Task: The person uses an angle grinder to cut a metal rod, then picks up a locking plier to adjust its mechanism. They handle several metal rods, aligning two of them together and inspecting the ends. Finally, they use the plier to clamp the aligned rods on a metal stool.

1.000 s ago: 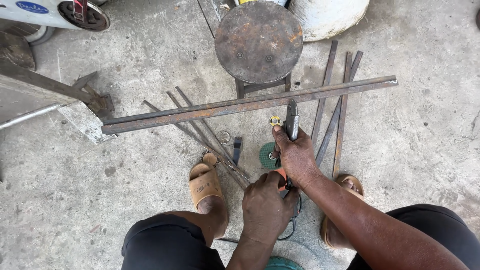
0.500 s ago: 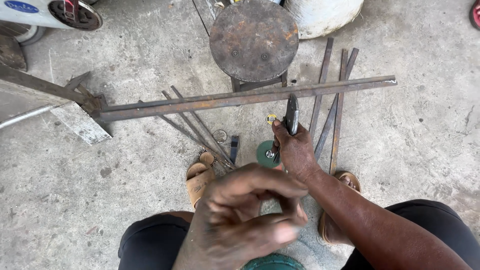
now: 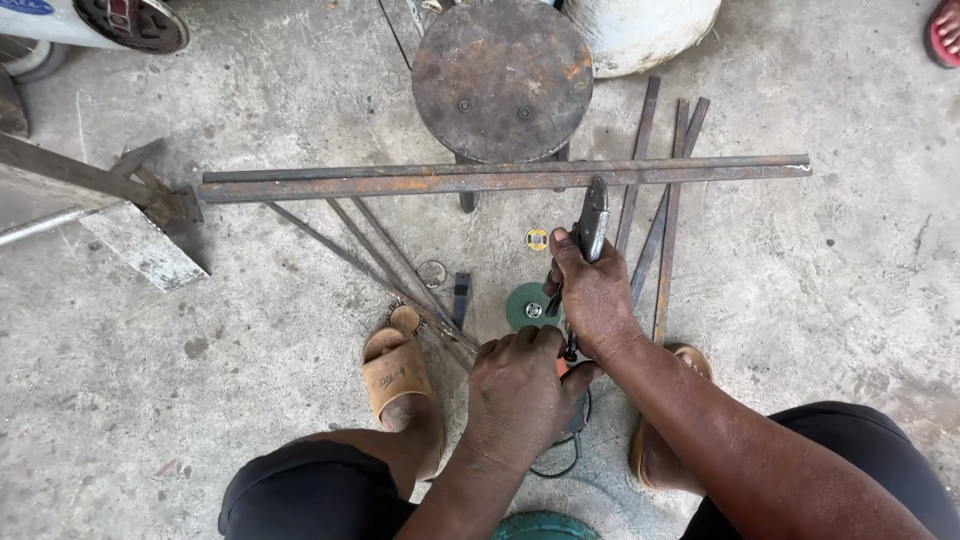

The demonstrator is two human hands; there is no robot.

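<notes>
My right hand (image 3: 592, 295) is closed around a dark metal tool (image 3: 593, 215) that points up toward a long rusty angle bar (image 3: 400, 183). My left hand (image 3: 520, 395) grips the orange body of a power tool (image 3: 562, 368), mostly hidden under both hands. A green grinding disc (image 3: 527, 305) lies flat on the concrete just left of my right hand. A black cable (image 3: 560, 465) loops out below my left hand.
A round rusty stool (image 3: 500, 75) stands behind the bar, with a white drum (image 3: 640, 30) beyond it. Flat steel strips (image 3: 665, 230) lie to the right, thin rods (image 3: 370, 250) to the left. A yellow washer (image 3: 537, 239), a ring (image 3: 432, 273) and my sandals (image 3: 395, 375) are nearby.
My left hand, lifted toward the camera half a second ago, has come back down onto the orange tool body. My right hand has stayed on the dark tool.
</notes>
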